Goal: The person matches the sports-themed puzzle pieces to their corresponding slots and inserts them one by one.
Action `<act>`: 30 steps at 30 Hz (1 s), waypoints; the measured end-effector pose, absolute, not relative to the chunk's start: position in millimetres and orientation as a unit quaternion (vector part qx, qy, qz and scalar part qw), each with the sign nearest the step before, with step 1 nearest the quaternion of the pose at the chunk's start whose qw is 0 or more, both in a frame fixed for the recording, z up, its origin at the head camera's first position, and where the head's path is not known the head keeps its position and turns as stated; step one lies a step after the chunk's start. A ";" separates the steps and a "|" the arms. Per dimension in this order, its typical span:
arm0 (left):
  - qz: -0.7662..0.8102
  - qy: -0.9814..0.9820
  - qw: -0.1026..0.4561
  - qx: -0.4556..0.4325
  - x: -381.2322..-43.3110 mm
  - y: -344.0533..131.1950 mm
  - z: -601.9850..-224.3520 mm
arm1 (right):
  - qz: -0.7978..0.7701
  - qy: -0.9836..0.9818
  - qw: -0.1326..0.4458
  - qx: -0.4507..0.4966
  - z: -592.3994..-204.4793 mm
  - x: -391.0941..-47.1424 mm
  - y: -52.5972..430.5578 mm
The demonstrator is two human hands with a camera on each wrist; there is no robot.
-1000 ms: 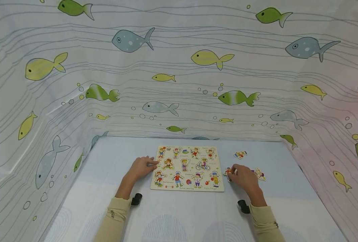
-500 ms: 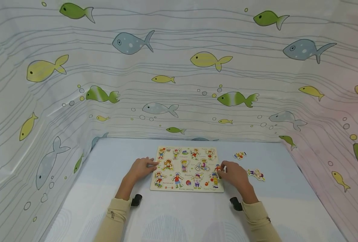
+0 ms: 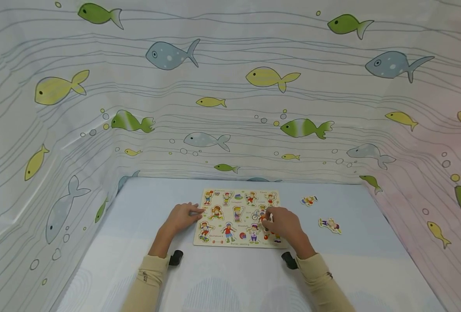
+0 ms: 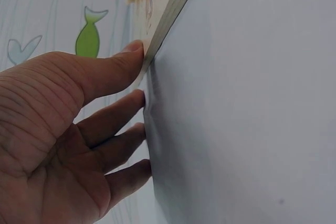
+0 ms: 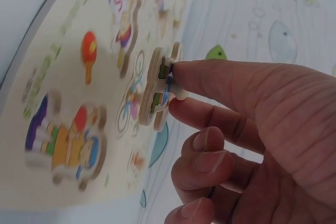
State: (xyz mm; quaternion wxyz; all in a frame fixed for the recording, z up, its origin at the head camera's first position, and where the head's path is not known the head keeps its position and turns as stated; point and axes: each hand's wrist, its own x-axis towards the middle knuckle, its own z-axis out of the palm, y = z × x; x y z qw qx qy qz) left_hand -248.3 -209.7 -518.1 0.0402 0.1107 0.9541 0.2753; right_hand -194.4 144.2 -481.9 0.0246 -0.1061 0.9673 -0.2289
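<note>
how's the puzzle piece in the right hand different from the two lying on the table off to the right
The held piece is lifted clear, pinched by its peg in the right hand; the two loose pieces lie flat on the table, untouched. The held piece hangs over the puzzle board; the loose pieces sit beside the board, off its right edge. The held piece is tilted on edge; the loose ones lie face up. All are small cut-out cartoon figures.

The head view looks down and forward from above at the whole puzzle board (image 3: 240, 216) on the table (image 3: 222, 277), from far back. The left wrist view sits very close, low by the board's edge (image 4: 170, 17). The right wrist view is close too, looking across the board's pictures (image 5: 68, 129). All 3 views share the board.
</note>
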 end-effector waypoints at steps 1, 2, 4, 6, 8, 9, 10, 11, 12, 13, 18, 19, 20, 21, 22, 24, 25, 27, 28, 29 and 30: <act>0.275 0.954 0.040 0.111 -248.4 -210.0 -518.3 | -0.228 0.967 0.024 -0.112 -481.2 -194.4 140.9; 0.274 0.954 0.040 0.112 -248.5 -210.1 -518.4 | -0.226 0.967 0.022 -0.117 -480.6 -194.6 137.6; 0.274 0.954 0.040 0.113 -248.7 -210.5 -518.9 | -0.225 0.966 0.019 -0.128 -479.6 -195.1 131.1; 0.275 0.954 0.041 0.112 -248.8 -210.7 -519.3 | -0.221 0.966 0.020 -0.132 -478.5 -195.9 124.9; 0.275 0.954 0.041 0.112 -248.8 -210.8 -519.4 | -0.221 0.965 0.019 -0.139 -477.5 -196.3 118.9; 0.276 0.954 0.041 0.112 -248.7 -210.8 -519.4 | -0.220 0.965 0.019 -0.142 -477.4 -196.7 116.0; 0.275 0.954 0.041 0.112 -248.6 -210.8 -519.2 | -0.219 0.965 0.020 -0.144 -477.2 -197.0 113.1; 0.274 0.954 0.041 0.112 -248.5 -210.8 -519.0 | -0.219 0.965 0.021 -0.146 -477.1 -197.3 110.2; 0.272 0.955 0.039 0.115 -248.4 -210.6 -518.7 | -0.217 0.965 0.022 -0.148 -477.3 -197.6 107.4; 0.271 0.955 0.039 0.115 -248.3 -210.5 -518.5 | -0.217 0.964 0.022 -0.150 -477.5 -197.9 104.5; 0.269 0.954 0.038 0.124 -248.3 -210.4 -518.6 | -0.215 0.963 0.025 -0.160 -481.6 -199.9 90.7; 0.270 0.954 0.038 0.124 -248.5 -210.5 -518.9 | -0.215 0.963 0.025 -0.160 -482.7 -200.3 87.9; 0.270 0.954 0.038 0.124 -248.7 -210.5 -519.3 | -0.213 0.963 0.025 -0.162 -483.9 -200.7 85.4; 0.269 0.954 0.038 0.125 -248.8 -210.5 -519.5 | -0.210 0.964 0.028 -0.161 -484.9 -201.0 82.9; 0.267 0.955 0.037 0.126 -249.1 -210.6 -520.1 | -0.207 0.964 0.028 -0.162 -486.2 -201.1 80.3; 0.266 0.955 0.038 0.125 -249.2 -210.5 -520.3 | -0.207 0.964 0.029 -0.164 -488.3 -201.7 75.2; 0.266 0.955 0.040 0.123 -249.1 -210.5 -520.1 | -0.209 0.963 0.030 -0.166 -488.8 -201.6 72.8; 0.267 0.955 0.041 0.121 -248.9 -210.5 -519.6 | -0.212 0.962 0.035 -0.170 -489.8 -201.6 68.3; 0.266 0.955 0.040 0.122 -248.7 -210.5 -519.3 | -0.215 0.960 0.036 -0.173 -490.1 -201.5 66.2; 0.267 0.955 0.040 0.123 -248.5 -210.4 -518.8 | -0.219 0.959 0.038 -0.175 -489.9 -201.5 64.2; 0.266 0.955 0.038 0.125 -248.4 -210.4 -518.6 | -0.222 0.958 0.041 -0.175 -489.7 -201.3 62.3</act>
